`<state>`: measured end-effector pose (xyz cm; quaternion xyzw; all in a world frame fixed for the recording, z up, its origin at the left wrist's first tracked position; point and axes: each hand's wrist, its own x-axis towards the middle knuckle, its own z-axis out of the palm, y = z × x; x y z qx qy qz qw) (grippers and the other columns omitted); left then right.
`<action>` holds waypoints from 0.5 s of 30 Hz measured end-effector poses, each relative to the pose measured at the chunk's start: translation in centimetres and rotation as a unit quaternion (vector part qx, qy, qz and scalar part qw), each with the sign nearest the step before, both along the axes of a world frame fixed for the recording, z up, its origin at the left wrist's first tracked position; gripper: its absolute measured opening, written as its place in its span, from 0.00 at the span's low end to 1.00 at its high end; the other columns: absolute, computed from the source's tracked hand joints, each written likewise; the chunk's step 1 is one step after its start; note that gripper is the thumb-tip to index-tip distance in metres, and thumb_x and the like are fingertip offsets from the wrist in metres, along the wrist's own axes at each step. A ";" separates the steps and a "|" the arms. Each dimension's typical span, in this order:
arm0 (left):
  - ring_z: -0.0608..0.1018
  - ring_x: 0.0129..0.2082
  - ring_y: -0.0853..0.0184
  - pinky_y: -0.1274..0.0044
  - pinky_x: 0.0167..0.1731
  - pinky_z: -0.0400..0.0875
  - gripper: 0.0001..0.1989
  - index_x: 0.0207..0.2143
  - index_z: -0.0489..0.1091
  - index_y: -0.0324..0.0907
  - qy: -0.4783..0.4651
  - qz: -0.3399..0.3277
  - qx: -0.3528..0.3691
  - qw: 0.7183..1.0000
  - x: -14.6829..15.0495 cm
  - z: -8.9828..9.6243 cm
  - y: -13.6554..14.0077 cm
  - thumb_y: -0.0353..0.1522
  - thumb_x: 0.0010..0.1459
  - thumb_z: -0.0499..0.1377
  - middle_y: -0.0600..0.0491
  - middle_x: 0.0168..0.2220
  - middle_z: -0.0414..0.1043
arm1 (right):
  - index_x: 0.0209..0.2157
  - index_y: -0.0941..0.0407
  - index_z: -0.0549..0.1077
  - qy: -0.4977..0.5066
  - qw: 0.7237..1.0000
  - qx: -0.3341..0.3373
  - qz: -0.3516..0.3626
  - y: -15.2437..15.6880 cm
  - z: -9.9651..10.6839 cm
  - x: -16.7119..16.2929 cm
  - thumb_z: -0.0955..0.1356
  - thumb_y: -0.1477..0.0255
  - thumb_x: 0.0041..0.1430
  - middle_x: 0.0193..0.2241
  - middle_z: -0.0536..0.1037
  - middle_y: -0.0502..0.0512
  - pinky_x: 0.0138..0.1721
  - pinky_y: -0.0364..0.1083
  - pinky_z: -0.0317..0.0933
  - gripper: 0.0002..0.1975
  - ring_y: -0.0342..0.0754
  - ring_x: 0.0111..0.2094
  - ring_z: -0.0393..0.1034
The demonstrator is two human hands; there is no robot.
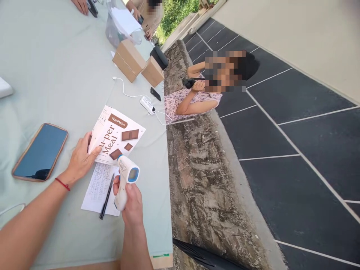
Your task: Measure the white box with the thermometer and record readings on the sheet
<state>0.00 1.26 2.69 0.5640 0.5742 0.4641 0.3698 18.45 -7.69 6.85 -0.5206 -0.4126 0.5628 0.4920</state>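
My left hand (pixel 81 155) grips the lower left edge of a white box (pixel 115 137) printed with brown pieces and the words "Meal" and "NutriMotion". A red string circles the left wrist. In my right hand (pixel 131 198) is a white and blue infrared thermometer (pixel 128 172), its small screen towards me and its front end close to the box's lower edge. Beneath them lies a sheet of handwritten paper (pixel 97 187), partly covered by the box. A black pen (pixel 107 197) rests across the sheet, left of the thermometer.
A phone in a brown case (pixel 41 152) lies left of my left hand. Further up stand two cardboard boxes (pixel 129 60), near a white power strip (pixel 147 105) with cables. A person in a patterned top (pixel 194 101) is beyond the table's right edge; other people are at the far end.
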 end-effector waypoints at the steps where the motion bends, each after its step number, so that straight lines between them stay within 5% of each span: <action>1: 0.72 0.54 0.47 0.54 0.56 0.68 0.41 0.67 0.58 0.38 -0.004 -0.003 0.004 1.000 0.0 -0.1 0.0 0.58 0.65 0.49 0.39 0.55 0.70 | 0.36 0.59 0.76 0.003 1.000 -0.012 -0.002 0.4 -0.2 -0.4 0.72 0.46 0.58 0.32 0.73 0.56 0.28 0.43 0.56 0.27 0.44 0.28 0.60; 6: 0.71 0.54 0.48 0.55 0.56 0.68 0.39 0.66 0.60 0.37 -0.015 -0.004 0.013 1.000 0.3 -0.2 0.2 0.56 0.66 0.50 0.38 0.55 0.70 | 0.38 0.58 0.75 0.026 0.997 -0.030 -0.061 1.5 -1.3 -1.3 0.77 0.46 0.50 0.35 0.74 0.57 0.29 0.42 0.57 0.30 0.43 0.28 0.62; 15: 0.72 0.53 0.48 0.56 0.55 0.69 0.37 0.65 0.62 0.37 -0.030 -0.010 0.001 0.999 0.5 0.0 0.2 0.55 0.66 0.51 0.38 0.54 0.70 | 0.48 0.57 0.73 0.028 0.998 -0.020 -0.054 1.7 -1.9 -1.7 0.76 0.44 0.51 0.35 0.72 0.55 0.31 0.43 0.59 0.35 0.43 0.29 0.63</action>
